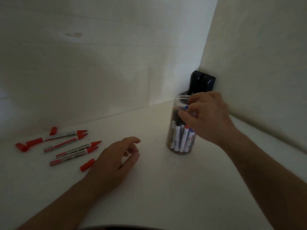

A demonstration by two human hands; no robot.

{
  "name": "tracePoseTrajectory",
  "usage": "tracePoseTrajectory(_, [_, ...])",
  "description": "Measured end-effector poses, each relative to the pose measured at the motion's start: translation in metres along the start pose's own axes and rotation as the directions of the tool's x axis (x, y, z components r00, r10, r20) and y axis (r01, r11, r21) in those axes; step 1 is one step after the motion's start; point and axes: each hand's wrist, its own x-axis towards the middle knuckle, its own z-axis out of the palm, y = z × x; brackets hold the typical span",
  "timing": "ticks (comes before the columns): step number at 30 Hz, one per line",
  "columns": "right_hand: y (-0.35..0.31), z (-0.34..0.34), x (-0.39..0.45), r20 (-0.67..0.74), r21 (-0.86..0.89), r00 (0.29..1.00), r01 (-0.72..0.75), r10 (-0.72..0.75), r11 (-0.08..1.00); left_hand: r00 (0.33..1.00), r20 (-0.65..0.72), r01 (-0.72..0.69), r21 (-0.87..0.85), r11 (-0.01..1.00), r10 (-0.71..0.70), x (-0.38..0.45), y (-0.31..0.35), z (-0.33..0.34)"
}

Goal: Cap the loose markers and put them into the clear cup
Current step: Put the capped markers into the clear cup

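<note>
A clear cup (172, 140) stands near the corner of the white table, holding several capped markers upright. My right hand (207, 117) is at the cup's rim and side, its fingers pinching a blue-capped marker (186, 107) at the top of the cup. My left hand (116, 161) rests on the table left of the cup, fingers loosely curled and holding nothing. Several uncapped red markers (66, 142) lie side by side at the left, tips pointing right. Loose red caps lie around them: one (87, 164) close to my left hand, one (53, 131) behind, one (21, 146) at the far left.
A black object (201, 82) stands in the corner right behind the cup. White walls close the table (157, 188) at the back and on the right. Small dark specks lie on the table in front of the cup.
</note>
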Motion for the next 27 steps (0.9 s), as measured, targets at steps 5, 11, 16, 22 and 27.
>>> tracePoseTrajectory(5, [-0.038, -0.011, -0.005, -0.369, 0.052, 0.917, 0.185, -0.153, 0.981, 0.988, -0.155, -0.013, 0.006, 1.000, 0.014, 0.000, 0.006, -0.035])
tracePoseTrajectory(11, [-0.147, 0.052, -0.023, -0.052, 0.456, 0.938, 0.328, -0.344, 0.827, 0.867, -0.475, 0.200, 0.060, 0.978, -0.148, -0.021, -0.052, -0.126])
tracePoseTrajectory(16, [-0.190, 0.123, -0.027, 0.223, 0.530, 0.879, 0.255, -0.423, 0.809, 0.757, -0.521, 0.543, 0.166, 0.824, -0.394, -0.056, -0.123, -0.178])
tracePoseTrajectory(22, [-0.222, 0.138, 0.015, 0.455, 0.448, 0.776, 0.225, -0.437, 0.865, 0.861, -0.428, 0.394, 0.223, 0.891, -0.274, -0.068, -0.126, -0.165])
tracePoseTrajectory(27, [-0.224, 0.133, -0.003, 0.504, 0.509, 0.610, 0.363, -0.612, 0.781, 0.987, -0.126, 0.149, 0.454, 0.879, -0.102, -0.067, -0.112, -0.147])
